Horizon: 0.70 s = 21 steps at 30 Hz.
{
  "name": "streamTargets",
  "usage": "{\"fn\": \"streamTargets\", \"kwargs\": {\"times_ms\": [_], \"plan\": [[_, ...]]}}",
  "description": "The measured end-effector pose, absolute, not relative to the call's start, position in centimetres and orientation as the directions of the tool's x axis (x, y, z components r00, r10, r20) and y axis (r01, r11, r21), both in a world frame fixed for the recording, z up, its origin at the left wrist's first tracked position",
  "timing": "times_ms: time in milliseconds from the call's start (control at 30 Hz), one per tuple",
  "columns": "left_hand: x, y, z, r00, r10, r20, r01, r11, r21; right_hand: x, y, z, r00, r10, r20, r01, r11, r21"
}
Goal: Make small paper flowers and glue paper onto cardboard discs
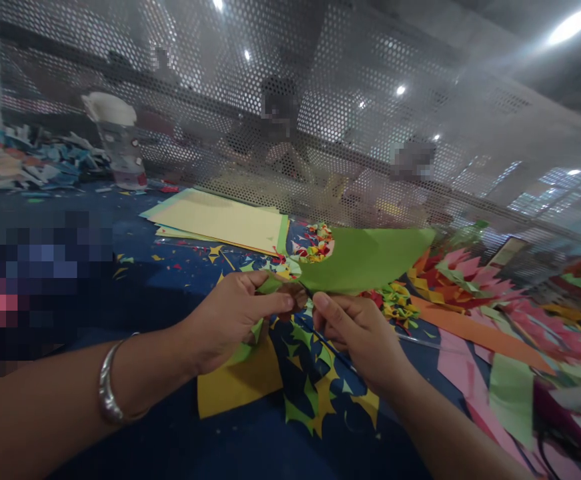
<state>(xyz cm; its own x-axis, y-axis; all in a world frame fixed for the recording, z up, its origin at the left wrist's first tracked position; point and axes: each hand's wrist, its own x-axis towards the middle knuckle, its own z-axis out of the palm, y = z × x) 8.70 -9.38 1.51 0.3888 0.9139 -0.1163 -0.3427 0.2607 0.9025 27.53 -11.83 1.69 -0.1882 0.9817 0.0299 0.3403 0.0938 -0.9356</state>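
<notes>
My left hand (240, 313), with a silver bracelet on its wrist, pinches a small brown piece (296, 297) and some green paper between thumb and fingers. Facing it, my right hand (347, 320) is closed round a thin dark item whose tip meets the brown piece; most of it is hidden by the fingers. Behind both hands lies a large green sheet (375, 257). A yellow sheet (243, 380) lies under my left hand. Green and yellow cut scraps (320, 393) are spread on the blue table (190, 447) below my hands.
A stack of pale yellow sheets (220, 220) sits at the back. Farther left are a clear cup (123, 147) and a pile of paper strips (35, 160). Pink folded paper (470, 373) and an orange strip (480, 333) lie at the right. A perforated screen (320, 120) stands behind.
</notes>
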Motion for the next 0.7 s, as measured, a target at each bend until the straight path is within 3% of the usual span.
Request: {"fn": "streamTargets", "kwargs": {"times_ms": [700], "plan": [[8.19, -8.95, 0.75, 0.388, 0.913, -0.127, -0.271, 0.245, 0.931, 27.73, -11.73, 1.74, -0.203, 0.976, 0.074, 0.422, 0.155, -0.893]]}}
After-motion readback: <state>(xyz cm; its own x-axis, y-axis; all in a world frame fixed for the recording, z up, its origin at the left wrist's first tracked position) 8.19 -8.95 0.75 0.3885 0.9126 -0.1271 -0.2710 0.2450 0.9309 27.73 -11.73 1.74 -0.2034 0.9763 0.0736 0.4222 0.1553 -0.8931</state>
